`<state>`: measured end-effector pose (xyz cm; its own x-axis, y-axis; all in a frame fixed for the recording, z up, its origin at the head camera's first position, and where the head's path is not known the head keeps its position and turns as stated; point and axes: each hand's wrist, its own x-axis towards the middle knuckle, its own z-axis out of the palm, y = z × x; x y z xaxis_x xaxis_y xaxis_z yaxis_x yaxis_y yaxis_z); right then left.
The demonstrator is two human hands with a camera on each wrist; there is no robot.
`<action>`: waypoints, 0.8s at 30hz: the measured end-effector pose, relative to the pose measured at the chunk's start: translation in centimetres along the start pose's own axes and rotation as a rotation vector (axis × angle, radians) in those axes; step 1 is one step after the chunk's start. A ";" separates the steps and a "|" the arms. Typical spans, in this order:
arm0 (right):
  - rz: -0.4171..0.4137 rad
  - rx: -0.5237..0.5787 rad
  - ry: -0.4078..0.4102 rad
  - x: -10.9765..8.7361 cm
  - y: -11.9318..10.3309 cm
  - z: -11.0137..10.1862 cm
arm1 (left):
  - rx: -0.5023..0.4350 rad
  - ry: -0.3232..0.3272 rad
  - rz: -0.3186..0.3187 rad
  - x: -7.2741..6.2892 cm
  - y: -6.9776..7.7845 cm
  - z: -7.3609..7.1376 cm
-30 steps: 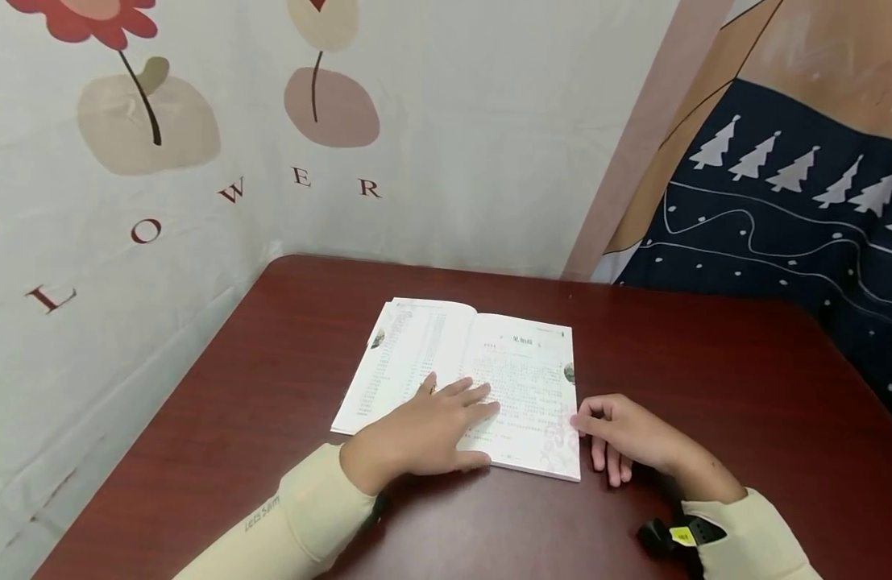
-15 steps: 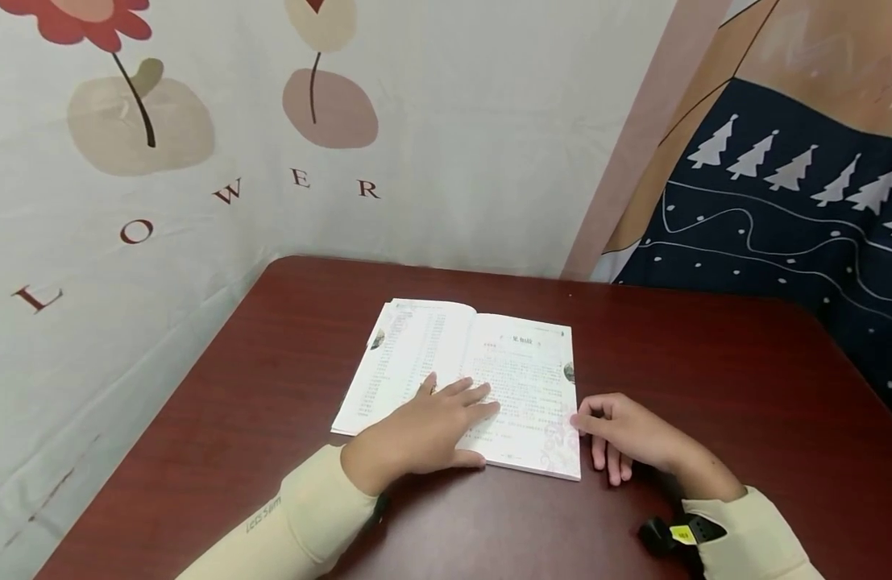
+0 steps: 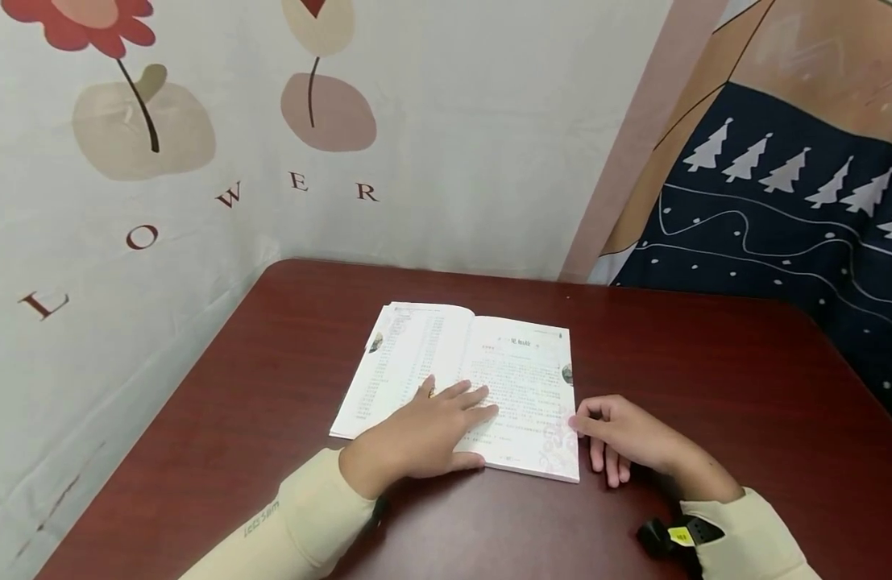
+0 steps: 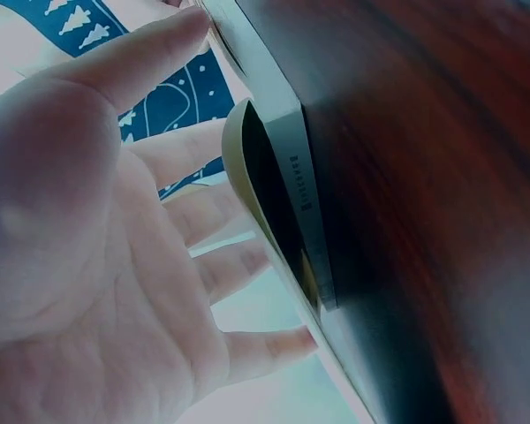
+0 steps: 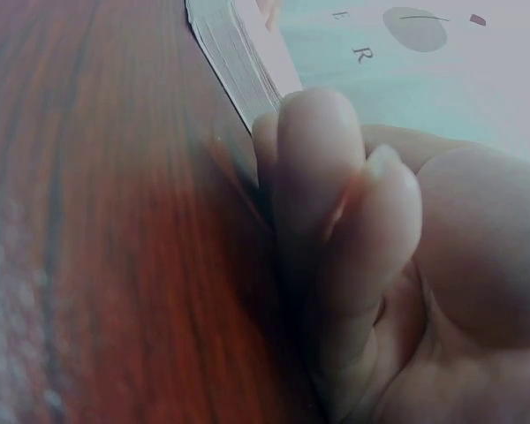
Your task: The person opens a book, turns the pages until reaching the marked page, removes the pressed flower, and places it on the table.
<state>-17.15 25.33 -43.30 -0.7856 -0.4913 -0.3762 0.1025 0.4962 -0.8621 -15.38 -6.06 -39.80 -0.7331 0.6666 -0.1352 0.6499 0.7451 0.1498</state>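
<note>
An open book (image 3: 521,387) with printed text lies on the dark red table (image 3: 678,346). My left hand (image 3: 424,435) rests across its lower middle, fingers spread over the pages and the thumb along the bottom edge. The left wrist view shows that palm (image 4: 115,256) from below, beside the book's spine (image 4: 287,150) and a bowed-out cover. At the book's right edge, my right hand (image 3: 627,435) pinches the margin between thumb and index finger, its other fingers loosely curled. In the right wrist view these curled fingers (image 5: 322,168) hide part of the page block (image 5: 238,62).
A white cloth (image 3: 475,161) printed with flowers and letters hangs behind the table and along its left side. Dark blue cloth (image 3: 779,217) with white trees hangs at the back right. A black wrist strap (image 3: 703,530) with a yellow tag sits at the right sleeve.
The head view has shifted slightly. My left thumb has drawn in a little along the book's bottom edge; the right hand and the book keep their places.
</note>
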 end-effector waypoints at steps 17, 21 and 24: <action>0.030 0.096 -0.024 -0.2 0.1 -0.1 | -0.014 -0.004 0.007 0.1 0.2 0.0; 0.007 0.114 -0.016 -0.2 -0.1 -0.3 | -0.021 0.024 0.003 0.2 0.2 -0.2; 0.014 0.125 -0.032 -0.2 -0.1 -0.3 | -0.035 0.010 -0.002 0.1 0.2 -0.1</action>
<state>-17.20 25.55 -43.04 -0.7638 -0.5084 -0.3975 0.1905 0.4109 -0.8916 -15.39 -5.86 -39.70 -0.7361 0.6651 -0.1258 0.6416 0.7448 0.1835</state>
